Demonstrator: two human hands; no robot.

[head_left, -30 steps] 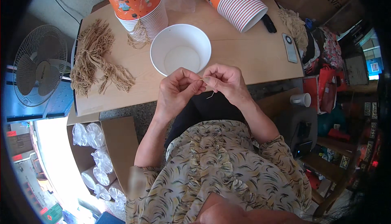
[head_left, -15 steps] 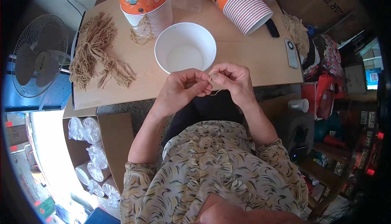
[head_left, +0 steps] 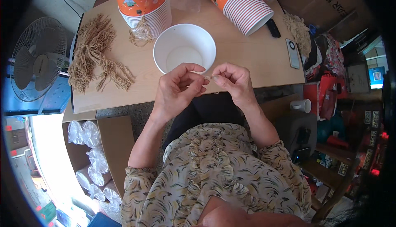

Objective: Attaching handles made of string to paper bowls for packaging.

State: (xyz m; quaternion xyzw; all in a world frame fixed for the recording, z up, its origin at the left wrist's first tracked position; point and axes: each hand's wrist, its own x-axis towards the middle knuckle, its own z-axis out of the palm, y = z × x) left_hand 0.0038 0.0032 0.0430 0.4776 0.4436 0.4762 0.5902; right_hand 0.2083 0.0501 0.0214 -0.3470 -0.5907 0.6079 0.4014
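Note:
My left hand (head_left: 180, 90) and my right hand (head_left: 234, 82) meet over the near edge of the table, thumbs and fingertips pinched. A short piece of thin tan cord (head_left: 210, 78) is stretched between them, mostly hidden by the fingers. Just beyond the hands stands a white paper bucket (head_left: 185, 33), its inside facing up with nothing in it. At the left lies a heap of tan cords (head_left: 91, 51). A few more cord strands (head_left: 141, 35) hang against a stack of orange-printed paper buckets (head_left: 144, 4).
A second bucket stack (head_left: 243, 10) lies tilted at the back. A small silver device (head_left: 293, 53) and a black object (head_left: 272, 28) sit on the right of the table (head_left: 251, 57). A fan (head_left: 40, 60) stands left; below it, a carton (head_left: 117, 144) holds plastic-wrapped rolls. A white mug (head_left: 301, 106) is at right.
My fingertips have drawn slightly apart, with a bit of cord showing between them. The left hand's fingers have spread a little. The whole view has shifted slightly.

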